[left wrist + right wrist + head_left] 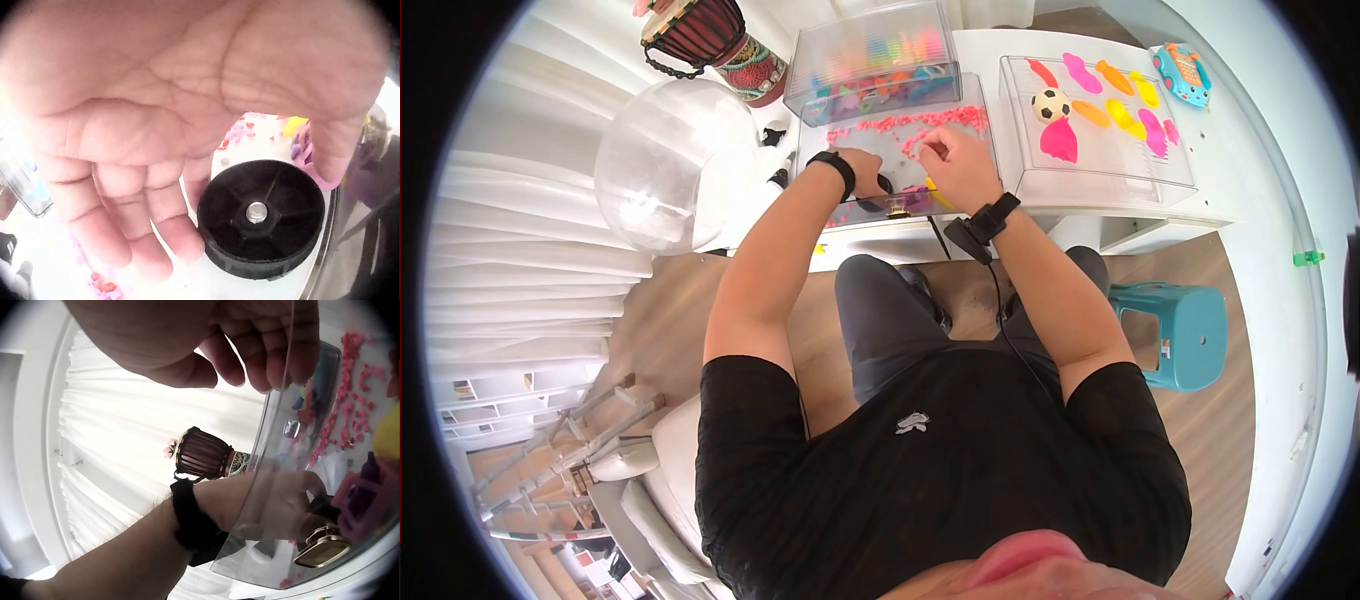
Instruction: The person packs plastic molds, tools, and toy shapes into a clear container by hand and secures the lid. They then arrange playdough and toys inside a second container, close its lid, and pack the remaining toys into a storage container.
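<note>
Inside a clear plastic box (pixel 990 140), my left hand (pixel 862 172) holds a black round disc (pixel 250 240) by its edge. A metal screw (pixel 256 212) stands out of the disc's centre. Fingertips lie along one side of it and the thumb (pixel 331 153) is near the other. My right hand (pixel 960 165) is over the same box, fingers loosely bent, nothing visible in them. Small pink-red pieces (pixel 900 122) lie scattered on the box floor. Purple (pixel 369 487) and yellow toy parts (pixel 938 188) lie by the front wall, near a gold latch (pixel 897 208).
A lidded clear box (pixel 870 60) of colourful pieces stands behind. To the right, another clear box (pixel 1100 190) bears bright toy shapes and a small football (pixel 1050 105). A clear dome (pixel 670 165) and a drum (pixel 700 40) are left; a toy phone (pixel 1182 75) is far right.
</note>
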`<state>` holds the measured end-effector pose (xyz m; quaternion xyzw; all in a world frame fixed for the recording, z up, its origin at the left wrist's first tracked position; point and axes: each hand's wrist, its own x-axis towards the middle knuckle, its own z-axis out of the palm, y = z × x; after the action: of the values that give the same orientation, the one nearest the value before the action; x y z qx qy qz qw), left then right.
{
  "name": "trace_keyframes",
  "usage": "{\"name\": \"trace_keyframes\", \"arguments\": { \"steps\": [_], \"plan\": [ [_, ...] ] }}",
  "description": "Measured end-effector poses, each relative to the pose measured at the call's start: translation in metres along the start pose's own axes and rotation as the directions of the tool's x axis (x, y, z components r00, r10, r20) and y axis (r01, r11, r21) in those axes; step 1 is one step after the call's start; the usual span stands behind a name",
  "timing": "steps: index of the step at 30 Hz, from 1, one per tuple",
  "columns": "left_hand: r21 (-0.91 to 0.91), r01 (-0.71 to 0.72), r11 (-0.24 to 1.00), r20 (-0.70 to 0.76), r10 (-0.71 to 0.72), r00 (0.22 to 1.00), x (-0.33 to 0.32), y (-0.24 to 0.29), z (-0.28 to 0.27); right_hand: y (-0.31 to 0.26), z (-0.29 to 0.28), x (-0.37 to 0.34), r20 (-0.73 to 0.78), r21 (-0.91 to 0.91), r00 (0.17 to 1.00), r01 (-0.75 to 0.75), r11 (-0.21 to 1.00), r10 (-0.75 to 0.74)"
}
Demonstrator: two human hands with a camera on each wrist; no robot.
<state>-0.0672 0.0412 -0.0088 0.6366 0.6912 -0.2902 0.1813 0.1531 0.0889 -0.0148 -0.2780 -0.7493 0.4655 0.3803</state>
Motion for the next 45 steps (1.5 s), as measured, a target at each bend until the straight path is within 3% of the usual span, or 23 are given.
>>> {"name": "trace_keyframes", "arguments": {
  "steps": [6, 8, 9, 11, 12, 13, 16, 17, 19, 20, 21, 23, 25, 27, 28, 32, 34, 35, 37, 39, 41, 43, 45],
  "plan": [
    [-0.007, 0.05, 0.999, -0.013, -0.05, 0.999, -0.007, -0.007, -0.004, -0.001, 0.0, -0.001, -0.013, 0.022, 1.0, 0.015, 1.0, -0.014],
    [-0.193, 0.065, 0.979, -0.092, -0.084, 0.992, -0.012, -0.016, -0.009, -0.001, -0.001, -0.001, -0.009, 0.017, 1.0, 0.019, 1.0, -0.019],
    [-0.192, 0.063, 0.979, -0.093, -0.082, 0.992, -0.019, -0.018, -0.016, -0.001, -0.001, -0.001, -0.006, 0.013, 1.0, 0.024, 1.0, -0.024],
    [-0.366, -0.016, 0.931, -0.183, -0.055, 0.982, -0.035, -0.022, -0.028, 0.001, -0.001, 0.0, 0.019, 0.018, 1.0, 0.004, 1.0, -0.004],
    [-0.397, -0.064, 0.916, -0.294, -0.061, 0.954, -0.042, -0.023, -0.027, 0.002, -0.001, 0.0, 0.046, 0.024, 0.999, -0.016, 1.0, 0.015],
    [-0.397, -0.063, 0.916, -0.293, -0.061, 0.954, -0.048, -0.022, -0.029, 0.003, -0.001, 0.001, 0.047, 0.025, 0.999, -0.017, 1.0, 0.015],
    [-0.681, -0.257, 0.686, -0.435, -0.097, 0.895, -0.069, -0.013, -0.035, -0.002, -0.003, 0.0, 0.115, 0.012, 0.993, 0.004, 1.0, -0.006],
    [-0.683, -0.254, 0.685, -0.433, -0.099, 0.896, -0.073, -0.008, -0.032, -0.004, -0.005, -0.002, 0.158, 0.1, 0.987, -0.001, 0.995, -0.015],
    [-0.843, -0.378, 0.383, -0.446, -0.106, 0.889, -0.077, 0.002, -0.028, -0.006, -0.008, -0.002, 0.198, 0.185, 0.98, -0.011, 0.983, -0.026],
    [-0.862, -0.424, 0.28, -0.466, -0.105, 0.879, -0.078, 0.008, -0.023, -0.006, -0.009, -0.001, 0.233, 0.195, 0.97, 0.026, 0.981, -0.072],
    [-0.862, -0.425, 0.277, -0.466, -0.102, 0.879, -0.075, 0.013, -0.016, -0.007, -0.011, -0.001, 0.268, 0.204, 0.957, 0.061, 0.977, -0.116],
    [-0.876, -0.476, 0.075, -0.482, -0.164, 0.861, -0.072, 0.025, -0.006, -0.012, -0.015, -0.001, 0.285, 0.207, 0.951, 0.059, 0.977, -0.118],
    [-0.874, -0.485, 0.037, -0.484, -0.177, 0.857, -0.071, 0.037, -0.002, -0.012, -0.014, -0.001, 0.307, 0.209, 0.944, 0.059, 0.976, -0.123],
    [-0.837, -0.546, 0.033, -0.541, -0.201, 0.816, -0.066, 0.044, 0.004, -0.008, -0.009, 0.001, 0.309, 0.361, 0.94, 0.029, 0.932, -0.148],
    [-0.822, -0.568, -0.043, -0.549, -0.206, 0.81, -0.062, 0.046, 0.006, -0.006, -0.01, 0.002, 0.313, 0.357, 0.938, 0.029, 0.934, -0.149],
    [-0.804, -0.592, -0.045, -0.572, -0.208, 0.793, -0.059, 0.048, 0.012, -0.004, -0.011, 0.003, 0.332, 0.308, 0.938, -0.008, 0.951, -0.099],
    [-0.764, -0.642, 0.062, -0.622, -0.333, 0.708, -0.057, 0.049, 0.013, -0.001, -0.01, 0.003, 0.304, 0.301, 0.947, 0.008, 0.953, -0.104],
    [-0.76, -0.647, 0.059, -0.626, -0.331, 0.706, -0.053, 0.047, 0.016, -0.001, -0.009, 0.002, 0.259, 0.259, 0.962, 0.017, 0.966, -0.086],
    [-0.713, -0.654, 0.253, -0.683, -0.46, 0.567, -0.045, 0.043, 0.021, -0.002, -0.007, 0.0, 0.212, 0.206, 0.975, 0.025, 0.978, -0.069],
    [-0.703, -0.688, 0.182, -0.67, -0.495, 0.553, -0.04, 0.039, 0.024, -0.002, -0.006, -0.002, 0.155, 0.208, 0.986, 0.024, 0.978, -0.058],
    [-0.804, -0.593, 0.029, -0.533, -0.475, 0.7, -0.031, 0.032, 0.03, -0.003, -0.006, -0.004, 0.133, 0.224, 0.989, 0.03, 0.974, -0.061],
    [-0.795, -0.606, -0.028, -0.522, -0.478, 0.707, -0.027, 0.032, 0.034, -0.001, -0.004, -0.007, 0.114, 0.24, 0.991, 0.035, 0.97, -0.064],
    [-0.76, -0.617, 0.205, -0.629, -0.472, 0.618, -0.024, 0.035, 0.036, 0.003, -0.004, -0.008, 0.079, 0.394, 0.992, 0.057, 0.917, -0.096]
  ]
}}
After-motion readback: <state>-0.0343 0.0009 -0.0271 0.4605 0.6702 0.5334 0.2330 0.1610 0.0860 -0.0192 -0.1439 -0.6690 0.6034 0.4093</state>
